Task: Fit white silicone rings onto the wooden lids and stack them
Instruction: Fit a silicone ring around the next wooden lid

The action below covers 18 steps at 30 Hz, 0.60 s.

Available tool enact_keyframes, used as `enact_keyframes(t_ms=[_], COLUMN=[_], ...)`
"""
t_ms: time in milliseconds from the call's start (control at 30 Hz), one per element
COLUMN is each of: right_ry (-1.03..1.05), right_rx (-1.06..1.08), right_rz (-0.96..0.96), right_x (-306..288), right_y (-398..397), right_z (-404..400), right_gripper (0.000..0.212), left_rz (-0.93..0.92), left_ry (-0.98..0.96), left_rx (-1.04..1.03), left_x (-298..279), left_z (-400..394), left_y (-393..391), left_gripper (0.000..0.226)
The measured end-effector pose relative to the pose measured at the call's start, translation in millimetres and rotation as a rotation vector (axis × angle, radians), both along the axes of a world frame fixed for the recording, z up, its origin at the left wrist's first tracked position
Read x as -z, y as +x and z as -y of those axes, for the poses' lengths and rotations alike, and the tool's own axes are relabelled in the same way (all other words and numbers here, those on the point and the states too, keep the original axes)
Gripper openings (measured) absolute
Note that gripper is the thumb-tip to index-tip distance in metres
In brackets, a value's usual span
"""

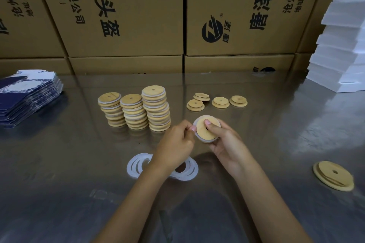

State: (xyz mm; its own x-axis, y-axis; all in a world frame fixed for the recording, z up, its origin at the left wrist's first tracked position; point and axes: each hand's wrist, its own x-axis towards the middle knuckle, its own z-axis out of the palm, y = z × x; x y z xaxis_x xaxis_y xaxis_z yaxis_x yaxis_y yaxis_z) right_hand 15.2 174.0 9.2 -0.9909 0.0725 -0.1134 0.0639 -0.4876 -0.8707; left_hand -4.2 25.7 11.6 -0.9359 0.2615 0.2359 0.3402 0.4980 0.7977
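Note:
My right hand (225, 144) grips a round wooden lid (205, 131) tilted toward me, thumb on its face near the centre hole. A white silicone ring (195, 124) sits around the lid's left edge, and my left hand (177, 140) pinches that ring there. Loose white rings (136, 165) lie on the steel table (59, 173) under my left wrist. Three stacks of ringed lids (134, 110) stand behind my hands. Several bare lids (219, 101) lie to the right of the stacks. One more bare lid (333, 175) rests at the right.
Cardboard boxes (126, 16) wall off the back of the table. A pile of blue printed cards (27, 94) sits at the left edge. Stacked white foam blocks (343, 45) rise at the right rear.

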Motion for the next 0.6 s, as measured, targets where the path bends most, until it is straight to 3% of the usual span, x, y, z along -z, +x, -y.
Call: enact_keyframes(t_ms=[167, 600], right_ry=[-0.009, -0.095], right_rx=[-0.016, 0.022], right_rz=[0.009, -0.011], right_x=[-0.3, 1.9], right_y=[-0.3, -3.8], right_z=[2.5, -2.6], right_gripper=[0.027, 0.018], left_rz=[0.022, 0.041], left_ry=[0.022, 0.014], left_rx=[-0.087, -0.031], left_x=[-1.2, 1.0], left_z=[0.7, -10.4], left_y=[-0.8, 6.9], left_gripper=[0.024, 0.012])
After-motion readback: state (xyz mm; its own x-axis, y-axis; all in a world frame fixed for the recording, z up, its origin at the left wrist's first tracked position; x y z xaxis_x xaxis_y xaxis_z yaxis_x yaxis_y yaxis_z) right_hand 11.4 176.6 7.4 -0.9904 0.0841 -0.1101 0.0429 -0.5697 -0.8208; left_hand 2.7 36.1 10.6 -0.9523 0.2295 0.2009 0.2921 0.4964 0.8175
